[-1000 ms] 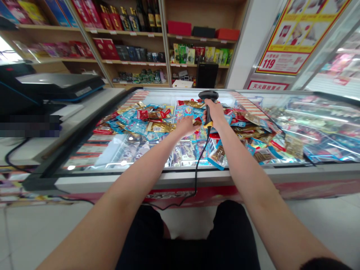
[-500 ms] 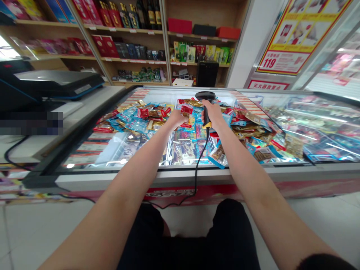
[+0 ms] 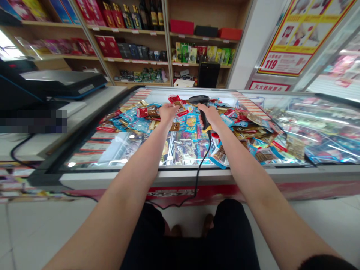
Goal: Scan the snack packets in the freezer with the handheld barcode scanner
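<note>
My left hand (image 3: 168, 114) reaches over a heap of foil snack packets (image 3: 132, 122) in a glass-sided chest freezer (image 3: 168, 175). Its fingers appear pinched on a red snack packet (image 3: 173, 98). My right hand (image 3: 210, 117) grips a black and yellow handheld barcode scanner (image 3: 203, 113), with its head pointing forward over the heap. The scanner's black cable (image 3: 201, 168) hangs down across the freezer's front edge. A bright blue and yellow packet (image 3: 191, 122) lies between my hands.
Wooden shelves (image 3: 132, 60) of bottles, boxes and packaged goods stand behind the freezer, with a black box (image 3: 208, 75) before them. A dark flat device (image 3: 63, 79) sits on a counter (image 3: 97, 103) at left. A red and yellow poster (image 3: 303, 41) hangs at right.
My left hand has moved up and left across the heap, and the red packet has moved with it. My right hand and the scanner have shifted slightly left.
</note>
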`<state>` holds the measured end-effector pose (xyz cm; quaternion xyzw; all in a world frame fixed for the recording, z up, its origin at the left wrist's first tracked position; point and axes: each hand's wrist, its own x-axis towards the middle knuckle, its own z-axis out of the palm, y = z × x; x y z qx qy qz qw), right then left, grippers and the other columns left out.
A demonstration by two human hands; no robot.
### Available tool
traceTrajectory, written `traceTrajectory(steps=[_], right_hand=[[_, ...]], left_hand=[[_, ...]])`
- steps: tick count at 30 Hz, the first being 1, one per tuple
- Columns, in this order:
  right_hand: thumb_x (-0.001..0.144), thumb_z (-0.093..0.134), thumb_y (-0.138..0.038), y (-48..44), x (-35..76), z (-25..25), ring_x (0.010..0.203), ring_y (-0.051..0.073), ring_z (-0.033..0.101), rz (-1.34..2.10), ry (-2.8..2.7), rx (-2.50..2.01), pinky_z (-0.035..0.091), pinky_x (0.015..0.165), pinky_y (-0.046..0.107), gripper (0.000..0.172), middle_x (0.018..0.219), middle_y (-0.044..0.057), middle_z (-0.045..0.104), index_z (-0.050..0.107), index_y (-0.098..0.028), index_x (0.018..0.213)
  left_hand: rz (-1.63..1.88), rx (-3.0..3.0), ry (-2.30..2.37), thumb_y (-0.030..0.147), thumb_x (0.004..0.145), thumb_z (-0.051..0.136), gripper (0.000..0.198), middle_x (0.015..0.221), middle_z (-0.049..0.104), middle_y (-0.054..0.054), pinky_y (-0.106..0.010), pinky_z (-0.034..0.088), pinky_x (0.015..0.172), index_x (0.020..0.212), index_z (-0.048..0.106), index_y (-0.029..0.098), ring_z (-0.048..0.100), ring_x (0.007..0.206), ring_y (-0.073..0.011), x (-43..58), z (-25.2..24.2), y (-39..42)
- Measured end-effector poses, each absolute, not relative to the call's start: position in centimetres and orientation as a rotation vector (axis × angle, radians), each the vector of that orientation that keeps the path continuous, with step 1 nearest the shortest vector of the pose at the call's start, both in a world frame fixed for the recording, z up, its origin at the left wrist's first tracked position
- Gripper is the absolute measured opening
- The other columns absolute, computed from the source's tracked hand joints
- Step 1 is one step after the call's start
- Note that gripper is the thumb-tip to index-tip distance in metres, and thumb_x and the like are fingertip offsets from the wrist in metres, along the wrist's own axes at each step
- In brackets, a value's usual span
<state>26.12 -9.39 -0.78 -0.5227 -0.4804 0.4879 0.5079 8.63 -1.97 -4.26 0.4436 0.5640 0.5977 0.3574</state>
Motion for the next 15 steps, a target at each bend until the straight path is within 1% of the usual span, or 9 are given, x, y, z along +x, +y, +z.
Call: traceTrajectory(steps=[3,6,15], right_hand=[[0.098,0.071,-0.047,-9.61,26.00,-0.69,0.038,0.014,0.050,1.210,-1.212,-1.262,0.040,0.036,0.024,0.032,0.051,-0.002,0.057,0.057,-0.023,0.082],[0.097,0.072,-0.048,-9.85,25.95,-0.52,0.037,0.014,0.050,1.234,-1.215,-1.271,0.039,0.035,0.024,0.034,0.051,-0.001,0.058,0.056,-0.023,0.081],[0.101,0.065,-0.040,-9.82,26.19,-0.61,0.036,0.014,0.050,1.255,-1.299,-1.252,0.039,0.034,0.023,0.030,0.050,-0.001,0.058,0.056,-0.022,0.079]], left_hand=[[1.593,1.113,1.458,0.022,0.070,0.075,0.023,0.079,0.072,-0.003,-0.026,0.051,0.066,0.090,0.064,0.018,0.071,0.081,-0.0194,8.43,-4.22,-2.00],[1.586,1.086,1.449,0.023,0.071,0.074,0.028,0.080,0.073,-0.002,-0.024,0.052,0.067,0.098,0.067,0.017,0.072,0.083,-0.0193,8.29,-4.17,-2.12],[1.578,1.079,1.390,0.015,0.069,0.066,0.039,0.084,0.076,-0.002,-0.026,0.056,0.071,0.108,0.070,0.017,0.073,0.082,-0.0184,8.10,-4.38,-1.89]])
